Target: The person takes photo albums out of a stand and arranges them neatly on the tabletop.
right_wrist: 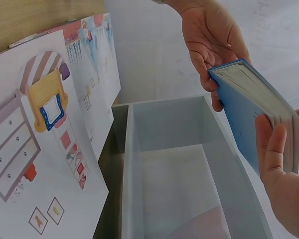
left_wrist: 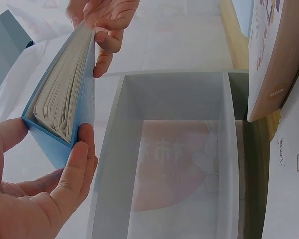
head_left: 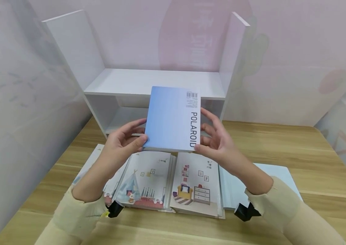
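Note:
A blue photo album [head_left: 170, 119] with "POLAROID" printed along its right edge is held up between both hands, in front of the white shelf [head_left: 160, 81]. My left hand [head_left: 124, 139] pinches its left side, thumb on the near corner and fingers behind. On the opposite side my right hand [head_left: 215, 136] grips it the same way, thumb at the lower right corner. From the left wrist view the album [left_wrist: 65, 84] shows thick pale pages between its stiff covers. The right wrist view has the album [right_wrist: 244, 109] tilted between the two hands.
Illustrated books lie on the wooden table below the hands, among them one with a tent picture [head_left: 142, 183] and one with a drawer chest [head_left: 195, 183]. A pale blue book [head_left: 277, 173] lies at the right. Walls with printed patterns stand behind and at the sides.

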{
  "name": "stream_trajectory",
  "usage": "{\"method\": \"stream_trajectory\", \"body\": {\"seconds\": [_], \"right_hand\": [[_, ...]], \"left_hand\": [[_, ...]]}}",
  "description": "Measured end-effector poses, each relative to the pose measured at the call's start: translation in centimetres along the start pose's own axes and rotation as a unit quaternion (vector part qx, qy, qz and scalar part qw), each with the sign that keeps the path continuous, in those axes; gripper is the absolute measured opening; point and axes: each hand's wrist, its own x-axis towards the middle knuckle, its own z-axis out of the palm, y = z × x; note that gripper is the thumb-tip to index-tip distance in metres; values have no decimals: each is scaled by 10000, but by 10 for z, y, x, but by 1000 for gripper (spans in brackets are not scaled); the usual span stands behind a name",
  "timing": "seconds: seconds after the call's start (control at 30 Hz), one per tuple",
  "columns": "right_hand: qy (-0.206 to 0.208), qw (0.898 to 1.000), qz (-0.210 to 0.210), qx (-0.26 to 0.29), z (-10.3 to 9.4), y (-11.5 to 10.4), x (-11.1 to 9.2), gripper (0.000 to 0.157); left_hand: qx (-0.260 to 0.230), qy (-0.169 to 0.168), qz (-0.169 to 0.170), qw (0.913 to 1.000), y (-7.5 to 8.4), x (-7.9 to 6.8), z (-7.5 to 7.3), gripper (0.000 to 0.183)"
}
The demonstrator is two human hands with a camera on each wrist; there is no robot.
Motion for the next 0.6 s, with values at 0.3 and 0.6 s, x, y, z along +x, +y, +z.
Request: {"method": "stream_trajectory", "body": {"seconds": [0.3, 0.6], "right_hand": [[189, 9997, -106, -70, -7, 7, -15, 92], [449, 9985, -175, -266, -15, 8, -33, 88]], "left_hand": [[106, -118, 119, 9998, -6, 5, 14, 51], [179, -237, 260, 9992, -12, 11, 32, 53]]}}
